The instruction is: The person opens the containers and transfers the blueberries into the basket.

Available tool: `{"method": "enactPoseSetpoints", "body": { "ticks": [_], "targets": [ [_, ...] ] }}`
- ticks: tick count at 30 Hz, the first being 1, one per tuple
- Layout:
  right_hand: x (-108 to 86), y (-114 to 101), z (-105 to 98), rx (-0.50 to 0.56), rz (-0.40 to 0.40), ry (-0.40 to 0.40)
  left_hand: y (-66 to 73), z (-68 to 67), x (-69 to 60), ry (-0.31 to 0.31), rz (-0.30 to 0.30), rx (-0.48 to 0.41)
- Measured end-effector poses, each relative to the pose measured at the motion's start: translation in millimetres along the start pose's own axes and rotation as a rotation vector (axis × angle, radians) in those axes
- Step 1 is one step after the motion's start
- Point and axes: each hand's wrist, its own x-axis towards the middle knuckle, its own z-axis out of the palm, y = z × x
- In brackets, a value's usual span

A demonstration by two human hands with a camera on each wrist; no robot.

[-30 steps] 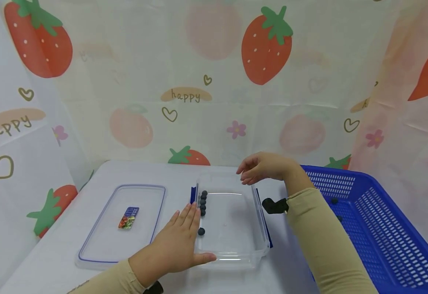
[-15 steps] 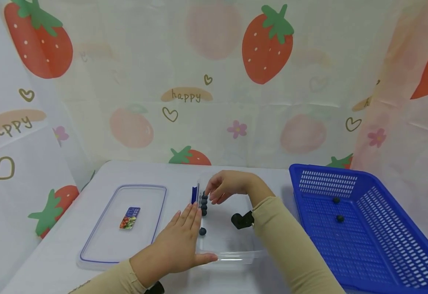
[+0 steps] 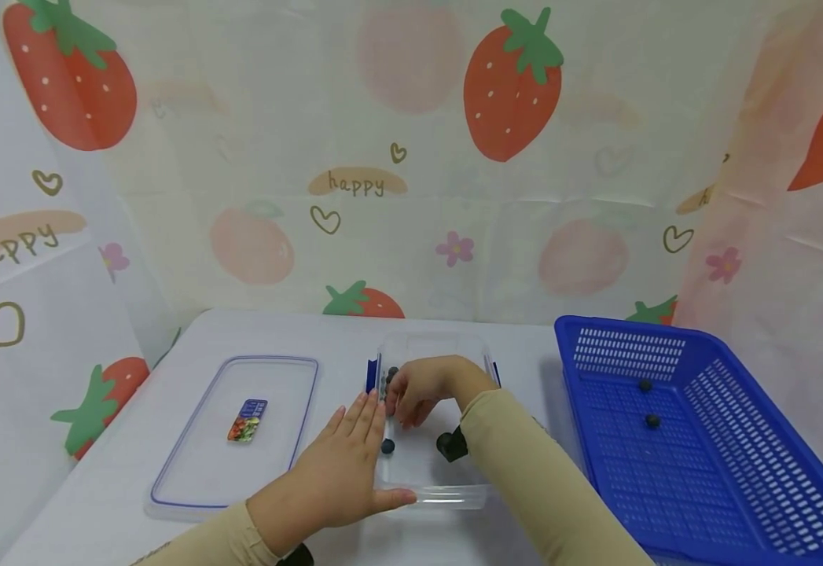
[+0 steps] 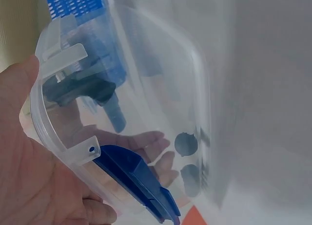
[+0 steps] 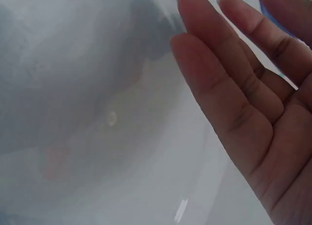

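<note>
Cloth (image 3: 425, 204) printed with strawberries, hearts and the word "happy" hangs to my left, across the back and to my right. At the left of the white worktop (image 3: 340, 338) a clear lid (image 3: 192, 464) with a blue edge lies flat, and within its outline sits a small colourful card (image 3: 247, 420). Next comes my left grip (image 3: 343, 464), spread open and curled round nothing: the fingers lie straight and together along the left wall of a clear box (image 3: 450, 497), the thumb out at its near rim. Just past those fingertips a blue latch (image 3: 372, 376) juts from the same wall. Inside the box, by that wall, are dark berries (image 3: 393, 373), with one lone berry (image 3: 387, 446) nearer me. My right grip (image 3: 432, 385) is down in the box, fingers bent toward the row; through the clear plastic, the left wrist view shows its fingertips just beside two berries. Whether I have one pinched I cannot tell. Farthest right, apart from the box, is a blue slotted basket (image 3: 694, 472) with two more berries on its floor.
</note>
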Motion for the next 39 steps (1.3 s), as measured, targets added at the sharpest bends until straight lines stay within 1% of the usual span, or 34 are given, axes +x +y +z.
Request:
{"method": "enactPoseSetpoints", "body": {
  "ticks": [4,6,12,15,18,22,28,30,36,39],
  "targets": [
    [3.2,2.5,1.7,-0.010,0.027,-0.011,-0.5,-0.1,0.1,0.002,0.005,-0.002],
    [4.1,2.9,3.1,-0.014,0.043,-0.032,-0.3,-0.5,-0.4,0.000,0.004,-0.004],
    [6.1,2.6,7.3,-0.005,0.116,-0.142,0.5,-0.8,-1.7,-0.003,0.007,-0.009],
    [7.7,2.5,9.0,0.009,0.128,-0.177,0.7,-1.4,-1.9,0.006,0.010,-0.021],
    [8.8,2.2,9.8,0.014,0.125,-0.187,1.0,-2.3,-2.3,0.012,0.012,-0.031],
    [8.7,1.4,9.7,0.012,0.110,-0.166,1.8,-3.8,-2.9,0.019,0.016,-0.035],
    [7.3,0.5,9.9,0.032,0.064,-0.089,1.8,-4.0,-2.8,0.023,0.021,-0.018],
    [7.2,0.6,9.7,0.030,0.038,-0.060,1.7,-4.1,-2.6,0.024,0.022,-0.017],
    [7.8,0.5,7.3,-0.063,-0.056,0.063,1.5,-3.1,-2.2,0.024,0.020,-0.013],
    [7.6,0.1,6.1,-0.078,-0.068,0.079,1.5,-2.1,-2.1,0.021,0.019,-0.016]
  ]
}}
